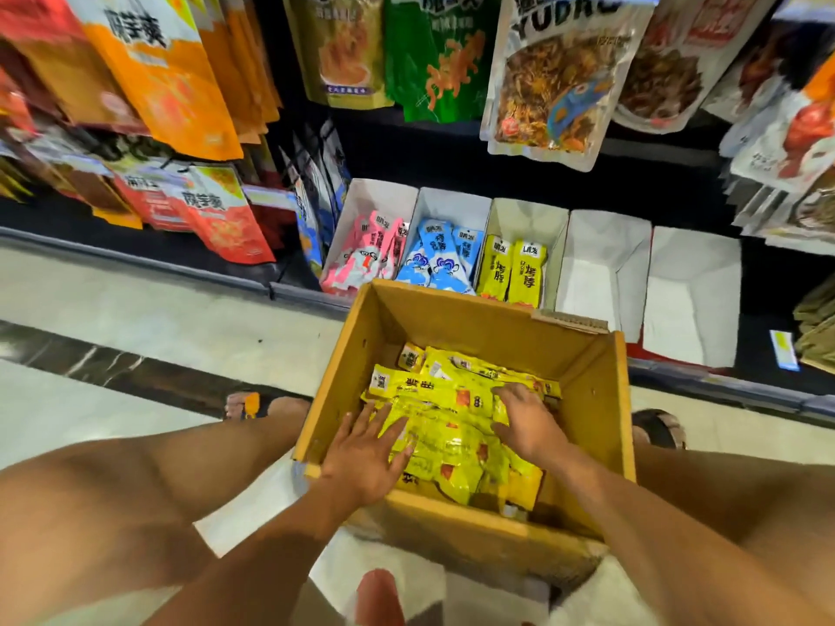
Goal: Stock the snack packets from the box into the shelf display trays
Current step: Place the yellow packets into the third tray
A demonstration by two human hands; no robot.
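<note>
The cardboard box (592, 399) sits on the floor just in front of the bottom shelf, holding a loose heap of yellow packets (447, 445). The left hand (361, 449) lies flat on the heap with fingers spread, while the right hand (526, 422) curls its fingers into the packets, gripping some. Behind the box, the third display tray (528, 216) holds two upright packets (513, 273) of the same yellow.

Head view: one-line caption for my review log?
Left hand flat on, right hand gripping, yellow packets in the cardboard box, facing the shelf trays.
</note>
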